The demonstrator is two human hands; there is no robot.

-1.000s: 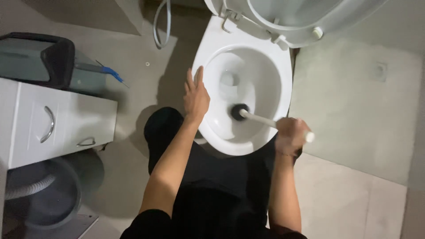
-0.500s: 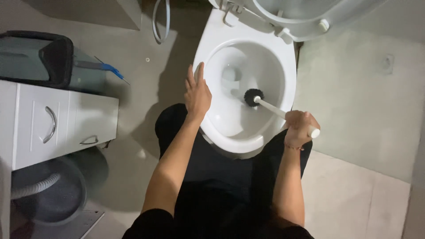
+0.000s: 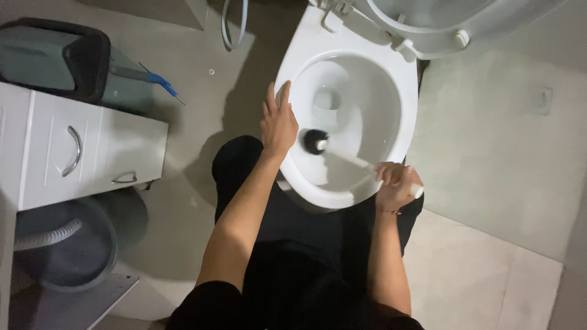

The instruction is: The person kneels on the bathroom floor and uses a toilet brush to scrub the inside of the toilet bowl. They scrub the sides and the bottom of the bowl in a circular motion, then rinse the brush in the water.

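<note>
1. White oval ceramic toilet bowl (image 3: 391, 79) – seat and lid tipped up behind it, grey tiled floor (image 3: 489, 146) around.
2. Left hand (image 3: 278, 122) – arm stretched forward, palm flat on the bowl's near-left rim, fingers straight and slightly apart.
3. Right hand (image 3: 395, 183) – fist wrapped around the handle end, at the rim's right edge.
4. White-handled toilet brush with dark round head (image 3: 316, 141) – slanted across inside the bowl, head against the left inner wall.

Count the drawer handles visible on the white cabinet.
2: a long curved handle on the cabinet's wider drawer front, a smaller handle on the narrower front beside it. Others may lie out of frame.
</note>
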